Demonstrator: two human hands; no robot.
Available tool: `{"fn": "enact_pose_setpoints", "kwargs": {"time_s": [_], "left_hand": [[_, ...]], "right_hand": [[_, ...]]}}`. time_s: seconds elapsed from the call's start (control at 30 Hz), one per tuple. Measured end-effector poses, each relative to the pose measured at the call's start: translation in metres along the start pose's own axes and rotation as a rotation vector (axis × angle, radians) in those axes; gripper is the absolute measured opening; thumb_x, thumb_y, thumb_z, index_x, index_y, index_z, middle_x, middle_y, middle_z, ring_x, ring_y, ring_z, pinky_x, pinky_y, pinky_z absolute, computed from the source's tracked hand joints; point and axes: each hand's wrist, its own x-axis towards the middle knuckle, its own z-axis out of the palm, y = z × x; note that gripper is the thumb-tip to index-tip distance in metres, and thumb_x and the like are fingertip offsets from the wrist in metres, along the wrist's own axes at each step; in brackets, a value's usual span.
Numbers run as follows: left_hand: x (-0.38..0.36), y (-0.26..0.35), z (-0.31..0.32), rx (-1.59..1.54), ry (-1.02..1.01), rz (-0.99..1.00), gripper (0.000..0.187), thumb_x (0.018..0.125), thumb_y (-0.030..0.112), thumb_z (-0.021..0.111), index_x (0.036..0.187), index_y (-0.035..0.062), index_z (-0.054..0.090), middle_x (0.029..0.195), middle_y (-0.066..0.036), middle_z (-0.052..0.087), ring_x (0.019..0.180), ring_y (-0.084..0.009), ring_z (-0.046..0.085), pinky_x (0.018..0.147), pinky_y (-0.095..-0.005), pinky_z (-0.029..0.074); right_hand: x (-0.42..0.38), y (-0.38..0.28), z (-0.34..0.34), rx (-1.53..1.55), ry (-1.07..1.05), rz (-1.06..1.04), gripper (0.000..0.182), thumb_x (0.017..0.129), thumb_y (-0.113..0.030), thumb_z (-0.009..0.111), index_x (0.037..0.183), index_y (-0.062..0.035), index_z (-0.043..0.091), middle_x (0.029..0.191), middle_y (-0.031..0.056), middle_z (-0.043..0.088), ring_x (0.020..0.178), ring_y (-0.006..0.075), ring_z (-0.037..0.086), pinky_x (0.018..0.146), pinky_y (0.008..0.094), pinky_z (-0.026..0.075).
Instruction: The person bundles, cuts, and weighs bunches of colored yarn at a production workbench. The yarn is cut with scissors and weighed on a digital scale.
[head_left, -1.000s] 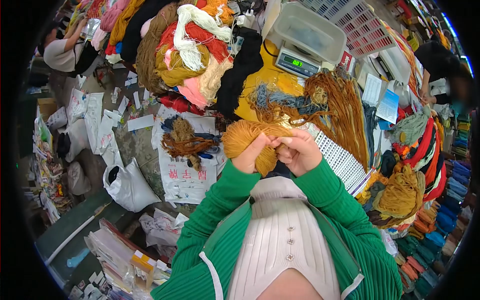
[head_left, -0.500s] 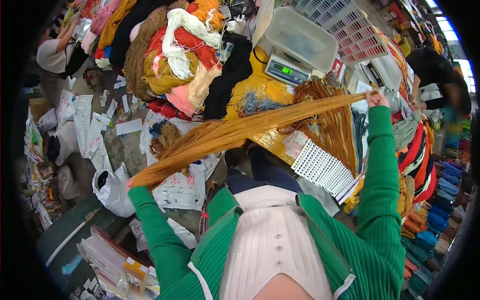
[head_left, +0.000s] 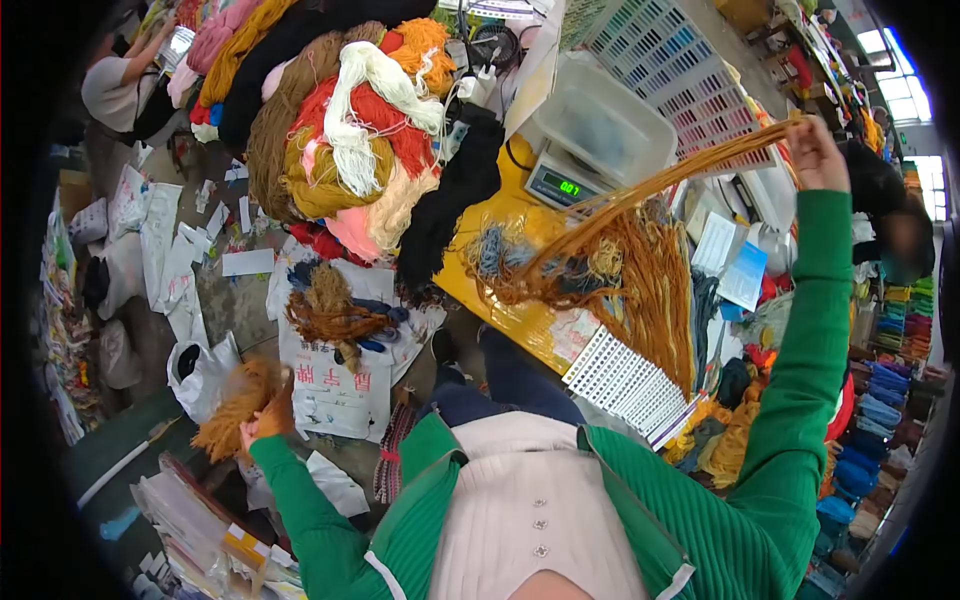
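My right hand (head_left: 818,158) is raised at the far right, its fingers closed on one end of an orange-brown skein of yarn (head_left: 690,165). From there the strands slant down across the scale's side to the yellow table, where their lower end hangs loose. At the lower left, my left hand (head_left: 268,425) is closed round a blurred bunch of orange-brown yarn (head_left: 232,415). Beneath the stretched strands, a thick pile of rust-brown yarn (head_left: 655,290) lies on the table, beside some blue-grey yarn (head_left: 490,250).
A digital scale (head_left: 560,186) carries a clear plastic tub (head_left: 610,105); a white basket (head_left: 665,60) stands behind. White sample cards (head_left: 630,395) line the table's front edge. A heap of coloured skeins (head_left: 370,130) rises at the back left. Papers and bags litter the floor. Other people are at both sides.
The yarn stretched between both hands has parted: one portion is in my left hand, another in my right. My right hand has moved up and right, my left slightly down.
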Motion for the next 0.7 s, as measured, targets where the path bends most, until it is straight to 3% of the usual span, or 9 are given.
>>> {"fn": "enact_pose_setpoints", "kwargs": {"time_s": [0.03,0.1,0.17,0.23,0.27,0.33,0.4,0.5,0.7], "left_hand": [[-0.007,0.004,-0.003,-0.037,-0.008,0.006,0.035,0.081,0.025,0.041,0.049,0.0151,0.032,0.042,0.008,0.020,0.038,-0.0058,0.025,0.076,-0.0307,0.039],[-0.017,0.004,-0.007,-0.026,-0.094,-0.024,0.030,0.081,0.024,0.042,0.053,0.0134,0.039,0.042,0.008,0.020,0.038,-0.0054,0.025,0.076,-0.0300,0.039],[-0.027,-0.008,-0.011,0.073,-0.250,-0.096,0.026,0.081,0.025,0.042,0.059,0.0111,0.048,0.042,0.008,0.020,0.038,-0.0048,0.025,0.077,-0.0296,0.039],[-0.068,-0.050,0.024,0.134,-0.036,-0.040,0.025,0.082,0.023,0.039,0.064,0.0086,0.047,0.038,0.008,0.021,0.033,-0.0040,0.024,0.071,-0.0249,0.040],[-0.074,-0.063,0.023,0.148,-0.130,-0.119,0.021,0.081,0.022,0.041,0.068,0.0076,0.050,0.039,0.009,0.023,0.034,-0.0042,0.025,0.071,-0.0250,0.039],[-0.081,-0.084,0.019,0.208,-0.264,-0.217,0.018,0.081,0.020,0.043,0.074,0.0068,0.053,0.040,0.009,0.025,0.035,-0.0044,0.027,0.070,-0.0252,0.039],[-0.084,-0.103,0.014,0.301,-0.343,-0.260,0.017,0.081,0.019,0.042,0.076,0.0071,0.052,0.041,0.009,0.027,0.034,-0.0044,0.028,0.070,-0.0256,0.039],[-0.115,-0.125,0.037,0.306,-0.530,-0.452,0.015,0.082,0.018,0.040,0.079,0.0080,0.051,0.041,0.008,0.028,0.033,-0.0040,0.027,0.069,-0.0264,0.039],[-0.131,-0.149,0.041,0.347,-0.650,-0.592,0.016,0.082,0.016,0.038,0.085,0.0061,0.050,0.042,0.007,0.030,0.033,-0.0054,0.029,0.076,-0.0317,0.039]], "right_hand": [[0.010,-0.015,-0.011,-0.009,0.198,-0.123,0.014,0.081,-0.014,0.044,0.081,-0.0010,0.049,0.072,0.0054,0.051,0.072,0.0154,0.053,0.071,0.0268,0.043],[0.033,-0.036,-0.045,0.034,0.273,-0.269,0.013,0.080,-0.014,0.046,0.081,-0.0010,0.050,0.072,0.0060,0.052,0.072,0.0164,0.054,0.070,0.0281,0.044],[0.044,-0.028,-0.049,-0.122,0.247,-0.253,0.012,0.078,-0.013,0.047,0.080,-0.0013,0.051,0.070,0.0063,0.053,0.069,0.0166,0.054,0.068,0.0283,0.045],[0.051,0.000,-0.021,-0.365,0.219,-0.248,0.013,0.077,-0.013,0.050,0.080,-0.0010,0.053,0.068,0.0063,0.053,0.066,0.0151,0.054,0.063,0.0270,0.045],[0.054,0.028,-0.003,-0.530,0.204,-0.251,0.014,0.076,-0.014,0.051,0.080,-0.0005,0.054,0.067,0.0062,0.054,0.064,0.0136,0.054,0.058,0.0255,0.046],[0.065,0.091,0.018,-0.548,0.267,-0.071,0.015,0.076,-0.013,0.050,0.081,0.0005,0.054,0.065,0.0051,0.053,0.061,0.0123,0.053,0.053,0.0245,0.044],[0.057,0.112,0.062,-0.301,0.174,0.078,0.017,0.078,-0.013,0.044,0.076,0.0014,0.053,0.067,0.0060,0.052,0.064,0.0139,0.053,0.058,0.0253,0.043],[0.066,0.055,0.087,-0.121,-0.223,-0.171,0.021,0.081,-0.014,0.039,0.074,0.0018,0.051,0.072,0.0081,0.053,0.072,0.0161,0.053,0.067,0.0272,0.042],[0.114,-0.083,-0.015,-0.254,0.336,-0.295,0.020,0.082,-0.013,0.039,0.090,0.0013,0.051,0.077,0.0058,0.053,0.070,0.0117,0.050,0.067,0.0277,0.044]]}}
